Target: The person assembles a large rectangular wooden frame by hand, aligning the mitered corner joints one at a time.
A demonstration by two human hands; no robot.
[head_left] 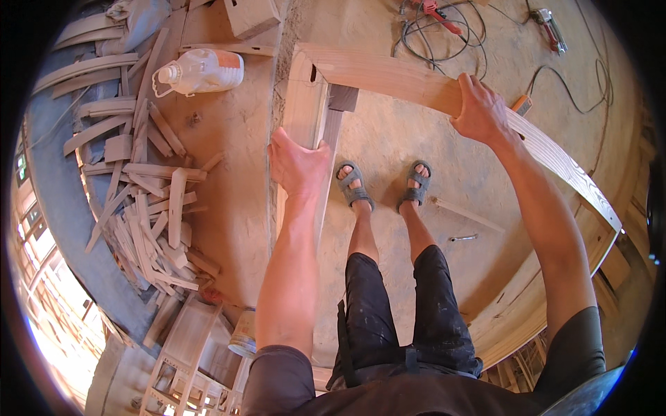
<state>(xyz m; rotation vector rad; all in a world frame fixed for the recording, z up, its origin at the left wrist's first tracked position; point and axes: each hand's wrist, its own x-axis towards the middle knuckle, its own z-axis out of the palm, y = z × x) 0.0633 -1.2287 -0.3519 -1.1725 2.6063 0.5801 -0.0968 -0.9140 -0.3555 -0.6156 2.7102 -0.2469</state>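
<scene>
A large wooden frame (388, 73) spans the space before me, its top rail and left post meeting at a mitred corner with a dark slot beside it. My left hand (300, 163) is closed around the left post, below that corner. Farther right, my right hand (480, 111) grips the top rail, fingers over its far edge. Tucked into the inner corner is a small darker wood block (343, 98). Beyond my right hand the rail runs on to the right, showing bold grain near its end.
Scrap wood pieces (152, 222) are heaped at the left, near a plastic jug (211, 71). A red corded power tool (438, 14), its looped cable and a metal tool (548, 31) lie at the far right. A small metal piece (463, 238) lies on the dusty floor near my sandalled feet.
</scene>
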